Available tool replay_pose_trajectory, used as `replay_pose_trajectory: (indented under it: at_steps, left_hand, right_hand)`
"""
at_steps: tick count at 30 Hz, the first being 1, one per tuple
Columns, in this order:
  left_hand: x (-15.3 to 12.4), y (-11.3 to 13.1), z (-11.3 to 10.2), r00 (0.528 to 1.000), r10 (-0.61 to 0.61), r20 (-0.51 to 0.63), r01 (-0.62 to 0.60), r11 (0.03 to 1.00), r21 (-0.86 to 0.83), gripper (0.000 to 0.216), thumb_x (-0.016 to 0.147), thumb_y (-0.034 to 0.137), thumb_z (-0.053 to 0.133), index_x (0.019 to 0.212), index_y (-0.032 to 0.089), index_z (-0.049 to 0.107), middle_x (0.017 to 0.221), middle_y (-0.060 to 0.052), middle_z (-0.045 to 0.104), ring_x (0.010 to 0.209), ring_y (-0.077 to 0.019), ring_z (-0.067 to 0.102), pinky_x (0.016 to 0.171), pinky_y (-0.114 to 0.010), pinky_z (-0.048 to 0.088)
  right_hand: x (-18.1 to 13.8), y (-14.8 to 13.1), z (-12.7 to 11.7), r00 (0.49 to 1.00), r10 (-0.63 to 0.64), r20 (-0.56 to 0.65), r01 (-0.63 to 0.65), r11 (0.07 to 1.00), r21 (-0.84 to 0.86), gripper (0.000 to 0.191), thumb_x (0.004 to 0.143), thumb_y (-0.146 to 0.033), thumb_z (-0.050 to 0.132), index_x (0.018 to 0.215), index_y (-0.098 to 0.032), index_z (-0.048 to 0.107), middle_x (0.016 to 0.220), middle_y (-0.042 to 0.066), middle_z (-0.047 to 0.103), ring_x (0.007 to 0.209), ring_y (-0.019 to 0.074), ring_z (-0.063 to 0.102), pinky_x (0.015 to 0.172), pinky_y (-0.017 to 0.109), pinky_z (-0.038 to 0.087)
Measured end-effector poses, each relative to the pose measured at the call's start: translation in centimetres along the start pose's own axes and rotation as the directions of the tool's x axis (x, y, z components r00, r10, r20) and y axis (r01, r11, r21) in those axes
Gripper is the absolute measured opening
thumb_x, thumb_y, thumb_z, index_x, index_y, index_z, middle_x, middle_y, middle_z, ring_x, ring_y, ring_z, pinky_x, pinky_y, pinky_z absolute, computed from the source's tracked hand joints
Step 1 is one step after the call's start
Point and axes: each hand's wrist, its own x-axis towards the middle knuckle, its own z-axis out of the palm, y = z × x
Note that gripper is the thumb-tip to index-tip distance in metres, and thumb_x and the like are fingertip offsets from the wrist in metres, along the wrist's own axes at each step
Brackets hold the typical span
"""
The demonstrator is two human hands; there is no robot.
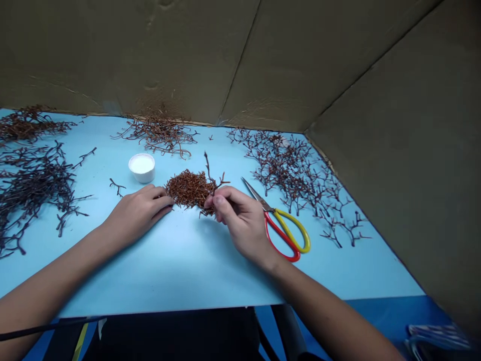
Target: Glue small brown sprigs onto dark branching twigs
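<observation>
My right hand [240, 215] is pinching a thin branched twig [211, 173] between thumb and fingertips, and its upper end points up and away. The twig is over the right side of a heap of short brown bits [190, 188]. At the heap's left edge, my left hand [145, 208] rests palm down on the table, fingers bent and slightly apart, with nothing visible in them. Its fingertips touch or nearly touch the bits. Scissors [268, 208] with one red and one yellow handle lie just right of my right hand, blades pointing away.
A small white cup [142, 168] stands behind my left hand, near a loose twig [117, 187]. Dark twigs [35, 185] are piled left, thin brown stems [160, 133] at the back, branched pieces [289, 170] spread right. Cardboard walls [398, 150] border the blue table [180, 271].
</observation>
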Motion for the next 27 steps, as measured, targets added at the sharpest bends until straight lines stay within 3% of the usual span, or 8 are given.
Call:
replay_pose_trajectory:
  at_steps: [6,9,11,16,19,23,27]
  left_hand:
    - [-0.1,-0.1,0.4,1.0,0.002,-0.008,-0.002,1.0,-0.003,0.024,0.109,0.031,0.056,0.107,0.021,0.078,0.104,-0.008,0.076,0.095,-0.0244,0.07,0.074,-0.034,0.053]
    - [0.1,0.1,0.0,0.998,-0.053,-0.033,0.047,0.985,-0.164,0.02,0.108,0.03,0.059,0.104,0.021,0.077,0.104,-0.006,0.076,0.093,-0.0221,0.07,0.079,-0.035,0.054]
    - [0.3,0.4,-0.5,0.991,-0.117,-0.072,0.088,0.941,-0.327,0.017,0.105,0.029,0.064,0.099,0.022,0.078,0.103,-0.005,0.076,0.089,-0.0197,0.071,0.073,-0.032,0.053]
    - [0.7,1.1,-1.7,0.925,-0.364,-0.107,0.197,0.703,-0.683,0.013,0.095,0.032,0.078,0.088,0.021,0.079,0.105,-0.007,0.081,0.104,-0.0214,0.074,0.069,-0.026,0.055]
    - [0.8,1.3,-1.9,0.879,-0.473,-0.058,0.237,0.539,-0.808,0.014,0.091,0.034,0.082,0.088,0.021,0.082,0.099,-0.007,0.082,0.091,-0.0186,0.075,0.062,-0.022,0.054]
    - [1.0,1.6,-1.8,0.857,-0.514,0.017,0.223,0.342,-0.913,0.014,0.087,0.032,0.086,0.085,0.019,0.083,0.084,-0.006,0.08,0.067,-0.0128,0.069,0.051,-0.018,0.051]
    - [1.2,2.0,-1.5,0.859,-0.499,0.113,0.224,0.169,-0.96,0.015,0.087,0.032,0.086,0.085,0.017,0.084,0.078,-0.006,0.078,0.058,-0.0102,0.064,0.048,-0.017,0.049]
  right_hand:
    - [0.1,0.1,0.0,0.999,0.036,-0.015,-0.036,0.999,-0.004,0.029,0.103,-0.044,0.07,0.091,-0.02,0.079,0.094,0.008,0.075,0.078,0.0167,0.067,0.061,0.027,0.052]
    - [0.1,0.4,0.1,0.996,0.088,0.003,-0.088,0.995,0.036,0.024,0.1,-0.043,0.073,0.093,-0.02,0.08,0.089,0.006,0.075,0.072,0.0157,0.065,0.061,0.028,0.053]
    - [0.0,0.5,0.3,0.994,0.11,0.002,-0.11,0.993,0.039,0.02,0.098,-0.041,0.075,0.096,-0.021,0.079,0.085,0.005,0.076,0.073,0.0167,0.067,0.065,0.029,0.055]
    - [-0.3,0.5,0.6,0.993,0.113,-0.016,-0.114,0.994,-0.007,0.013,0.094,-0.033,0.076,0.099,-0.021,0.077,0.092,0.006,0.079,0.078,0.0174,0.071,0.07,0.03,0.056]
    - [-0.3,0.5,0.7,0.994,0.109,0.002,-0.109,0.993,0.039,0.016,0.091,-0.029,0.078,0.104,-0.02,0.074,0.088,0.004,0.077,0.074,0.0152,0.068,0.067,0.028,0.055]
    - [-0.3,0.4,0.7,0.986,0.154,0.06,-0.161,0.976,0.143,0.015,0.09,-0.028,0.079,0.098,-0.02,0.071,0.076,-0.001,0.07,0.063,0.0113,0.061,0.058,0.024,0.051]
    - [-0.2,0.3,0.9,0.961,0.239,0.14,-0.271,0.919,0.288,0.023,0.092,-0.038,0.081,0.088,-0.02,0.067,0.065,-0.004,0.064,0.05,0.0084,0.052,0.044,0.02,0.042]
